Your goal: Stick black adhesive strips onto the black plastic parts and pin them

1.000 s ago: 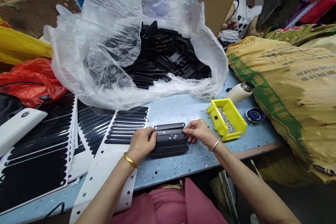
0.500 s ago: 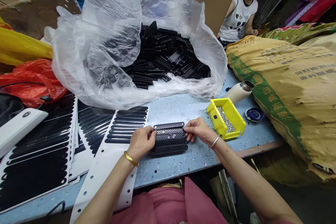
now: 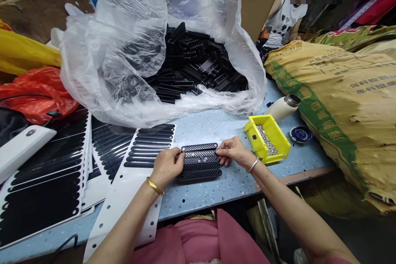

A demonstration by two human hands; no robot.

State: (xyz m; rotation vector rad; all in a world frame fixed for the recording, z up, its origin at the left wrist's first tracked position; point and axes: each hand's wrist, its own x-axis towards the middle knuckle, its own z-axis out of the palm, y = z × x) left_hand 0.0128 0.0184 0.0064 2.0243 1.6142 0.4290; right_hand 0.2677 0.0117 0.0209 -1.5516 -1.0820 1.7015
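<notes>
On the near desk [image 3: 216, 189], left of the yellow bin [image 3: 267, 138], both hands — left hand [image 3: 167, 165], right hand [image 3: 233, 151] — pinch opposite ends of one black strip [image 3: 199, 159] in a row of four; it looks light, stiff and perforated, best gripped at its ends.

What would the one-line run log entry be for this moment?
left hand: on left ends of black perforated strips | right hand: pinching right ends | strips: side by side on table | yellow bin: right

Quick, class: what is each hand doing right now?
Left hand: fingers pinch the left end of the black strips on the table.
Right hand: fingers pinch the strips' right end.
</notes>
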